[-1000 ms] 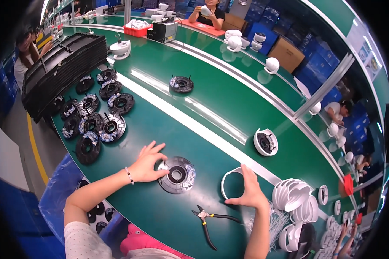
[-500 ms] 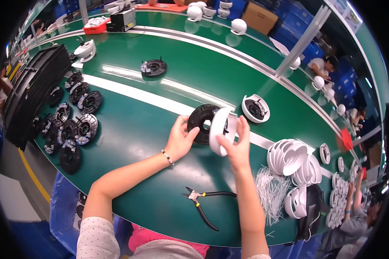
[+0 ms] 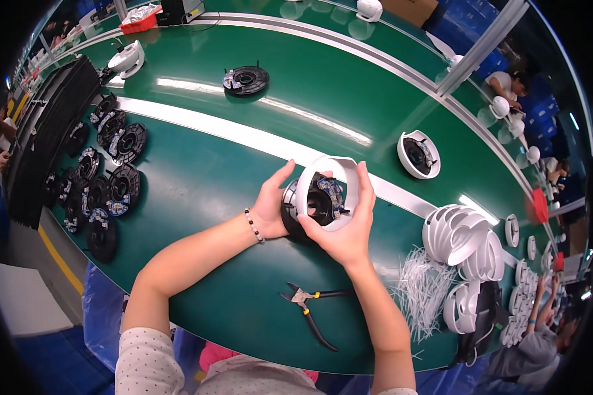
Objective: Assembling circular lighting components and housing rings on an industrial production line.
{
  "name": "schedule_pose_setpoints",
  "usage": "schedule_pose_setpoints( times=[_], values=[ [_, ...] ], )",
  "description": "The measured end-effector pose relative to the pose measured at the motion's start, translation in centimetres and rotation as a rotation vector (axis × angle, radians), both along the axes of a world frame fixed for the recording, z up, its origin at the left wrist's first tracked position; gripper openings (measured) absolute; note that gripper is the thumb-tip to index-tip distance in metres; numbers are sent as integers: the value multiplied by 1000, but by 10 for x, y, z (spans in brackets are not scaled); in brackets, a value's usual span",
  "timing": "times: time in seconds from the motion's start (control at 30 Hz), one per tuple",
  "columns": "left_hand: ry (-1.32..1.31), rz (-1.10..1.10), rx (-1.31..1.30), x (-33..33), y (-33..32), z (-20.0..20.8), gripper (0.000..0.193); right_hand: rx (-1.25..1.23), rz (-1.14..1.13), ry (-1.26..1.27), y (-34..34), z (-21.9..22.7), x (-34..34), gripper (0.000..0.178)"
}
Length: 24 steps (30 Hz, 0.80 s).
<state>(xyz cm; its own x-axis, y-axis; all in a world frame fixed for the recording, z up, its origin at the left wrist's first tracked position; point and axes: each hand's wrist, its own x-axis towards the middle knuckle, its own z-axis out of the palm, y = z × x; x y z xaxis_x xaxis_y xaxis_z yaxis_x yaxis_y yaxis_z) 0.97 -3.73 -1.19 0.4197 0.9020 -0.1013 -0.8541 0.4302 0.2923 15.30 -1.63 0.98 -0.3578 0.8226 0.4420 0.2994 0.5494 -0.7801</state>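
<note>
My left hand [image 3: 270, 205] is closed on the edge of a round black plastic base [image 3: 319, 203] with a small circuit board [image 3: 331, 191] on it. My right hand [image 3: 346, 242] grips a white ring-shaped housing [image 3: 304, 194], thumb on its near rim and fingers along its far side. The ring stands tilted in front of the base, and the board shows through its opening. Whether the two parts are seated together, I cannot tell. Black-handled side cutters [image 3: 302, 297] lie with jaws apart on the green table below my hands.
Several black bases [image 3: 126, 143] lie at the left beside a stack of black trays [image 3: 46, 135]. Farther off are another base [image 3: 249, 79] and a white housing with a base inside [image 3: 405, 158]. White shells [image 3: 451, 234] and thin white strips [image 3: 418, 296] lie at the right.
The base and ring have turned, so the ring's opening and the circuit board now show. My left hand has shifted behind the base. The view has shifted; the farther base and housing appear farther right.
</note>
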Motion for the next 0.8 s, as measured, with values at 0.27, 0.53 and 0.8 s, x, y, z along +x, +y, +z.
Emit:
schedule_pose_setpoints(
  times=[0.27, 0.53, 0.8],
  values=[
    [28, 82, -27, 0, -3, 6, 62, -225, 126, 158, 2, 5, 3, 103],
    [124, 37, -93, -5, -3, -1, 54, -310, 227, 37, -7, 9, 9, 97],
    [123, 32, -78, 5, 4, 4, 55, -174, 177, -126, -9, 14, 11, 103]
  ],
)
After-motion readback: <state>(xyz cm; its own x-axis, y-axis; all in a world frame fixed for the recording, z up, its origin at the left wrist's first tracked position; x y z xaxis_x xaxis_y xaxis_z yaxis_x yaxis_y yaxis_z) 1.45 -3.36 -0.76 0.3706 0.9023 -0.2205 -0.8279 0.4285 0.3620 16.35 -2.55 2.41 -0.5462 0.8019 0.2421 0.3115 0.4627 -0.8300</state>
